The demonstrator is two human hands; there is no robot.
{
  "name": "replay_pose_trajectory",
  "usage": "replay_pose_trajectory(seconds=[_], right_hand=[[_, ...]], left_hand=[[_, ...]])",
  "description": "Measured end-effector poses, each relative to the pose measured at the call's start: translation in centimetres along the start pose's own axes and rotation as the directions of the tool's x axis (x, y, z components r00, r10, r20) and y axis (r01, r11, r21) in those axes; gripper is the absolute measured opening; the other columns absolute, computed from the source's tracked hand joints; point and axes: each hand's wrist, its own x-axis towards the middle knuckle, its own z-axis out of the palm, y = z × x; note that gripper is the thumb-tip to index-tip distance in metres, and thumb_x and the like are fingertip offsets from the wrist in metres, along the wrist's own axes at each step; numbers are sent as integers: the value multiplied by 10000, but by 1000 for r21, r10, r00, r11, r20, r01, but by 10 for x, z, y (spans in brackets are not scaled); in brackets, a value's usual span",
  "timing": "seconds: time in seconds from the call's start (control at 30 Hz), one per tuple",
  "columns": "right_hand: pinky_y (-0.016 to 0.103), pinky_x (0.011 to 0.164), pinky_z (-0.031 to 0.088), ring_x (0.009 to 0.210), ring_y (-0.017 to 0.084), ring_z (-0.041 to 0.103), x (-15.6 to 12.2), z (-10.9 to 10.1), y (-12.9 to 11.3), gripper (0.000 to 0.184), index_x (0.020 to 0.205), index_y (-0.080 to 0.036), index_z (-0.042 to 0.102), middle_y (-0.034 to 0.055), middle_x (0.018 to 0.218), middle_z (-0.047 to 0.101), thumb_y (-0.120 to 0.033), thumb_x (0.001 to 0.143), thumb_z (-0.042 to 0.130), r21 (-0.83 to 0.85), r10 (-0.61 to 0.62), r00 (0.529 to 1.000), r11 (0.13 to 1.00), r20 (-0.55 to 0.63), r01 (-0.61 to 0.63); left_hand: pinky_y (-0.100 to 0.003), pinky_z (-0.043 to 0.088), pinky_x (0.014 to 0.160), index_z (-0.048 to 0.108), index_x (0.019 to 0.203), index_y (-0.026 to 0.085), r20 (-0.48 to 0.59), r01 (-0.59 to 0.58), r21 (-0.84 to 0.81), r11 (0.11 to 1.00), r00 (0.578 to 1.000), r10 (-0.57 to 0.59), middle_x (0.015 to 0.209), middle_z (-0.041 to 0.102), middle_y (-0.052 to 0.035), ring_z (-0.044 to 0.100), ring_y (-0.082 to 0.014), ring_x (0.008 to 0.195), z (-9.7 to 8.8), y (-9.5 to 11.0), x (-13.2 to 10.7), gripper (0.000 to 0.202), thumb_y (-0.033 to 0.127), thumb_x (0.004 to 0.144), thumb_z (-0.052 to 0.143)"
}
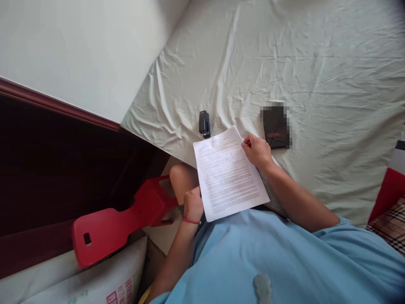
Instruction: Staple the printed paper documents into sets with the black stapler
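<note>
A stack of printed paper sheets (232, 173) lies tilted at the near edge of the cloth-covered surface, partly over my lap. My right hand (257, 150) is closed on its upper right edge, thumb and fingers pinched together. At the lower left edge, my left hand (193, 204) grips the sheets, its fingers partly hidden beneath them. A red band circles that wrist. Just beyond the top left corner of the paper sits a black stapler (204, 124). Right of my right hand lies a dark flat object (276, 126), partly blurred out.
Pale wrinkled cloth (316, 84) covers the broad surface ahead. A red plastic chair (126, 228) stands at the lower left, beside a white printed sack (117, 274). The white wall (79, 50) borders the left side. Red and plaid items (390, 211) are at the right edge.
</note>
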Motion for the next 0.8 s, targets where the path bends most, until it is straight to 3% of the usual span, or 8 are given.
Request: replay_pose_trajectory(seconds=[0.1,0.17,0.33,0.47,0.57,0.63,0.67,0.8], right_hand=[[298,699,359,849,201,624,0,0,0,164,987,-230,678,41,966,742,-308,933,545,-9,-7,1000,1000,5,7],[297,698,360,848,200,624,0,0,0,160,986,-232,677,40,966,743,-304,930,545,-5,-9,1000,1000,8,9],[305,700,357,870,211,637,-1,-1,-1,159,991,-233,676,45,984,750,-305,939,544,-13,-3,1000,1000,19,3],[313,685,343,876,224,644,-1,0,-2,158,963,-234,671,47,975,747,-300,937,530,-25,-11,1000,1000,15,11],[316,674,334,876,228,647,-1,1,-1,158,950,-236,667,42,971,745,-305,933,526,-15,-11,1000,1000,18,11],[317,676,335,878,228,648,-1,2,-1,154,956,-237,668,40,969,744,-301,930,530,-17,-14,1000,1000,12,14],[316,680,338,880,227,648,-1,2,-1,153,960,-236,669,41,968,743,-297,929,533,-19,-17,1000,1000,8,17],[307,696,346,878,215,643,-4,-8,-7,194,1002,-222,682,58,990,740,-295,953,509,-34,3,998,999,65,-1]], left_hand=[[-308,257,574,722,667,159,36,-10,227,974,999,1,670,699,-105,541,-190,610,-13,9,-3,207,315,791,665],[-306,257,571,729,684,167,41,-12,278,960,999,0,679,694,-94,532,-186,612,-22,15,-5,218,346,795,672],[-268,386,629,715,744,177,-77,-180,-68,981,982,175,721,663,-31,556,-164,683,-37,27,-11,177,300,830,621],[-296,504,784,649,695,193,-204,-352,-355,866,933,295,994,710,-68,639,-200,904,-43,45,-21,270,343,915,605],[-358,535,922,583,643,193,-174,-432,-494,755,899,402,1219,699,-93,654,-245,1090,-45,60,-28,368,366,967,589],[-405,528,1005,640,739,197,-110,-505,-559,658,832,544,1316,679,-106,649,-265,1172,-42,69,-30,324,385,994,570],[-424,517,1044,684,847,204,-78,-546,-582,603,775,627,1361,664,-114,643,-270,1213,-40,73,-31,282,396,1008,554],[-500,386,1201,608,1353,224,-5,-761,-488,427,491,871,1532,542,-156,469,-297,1462,-19,85,-29,409,452,1020,538]])
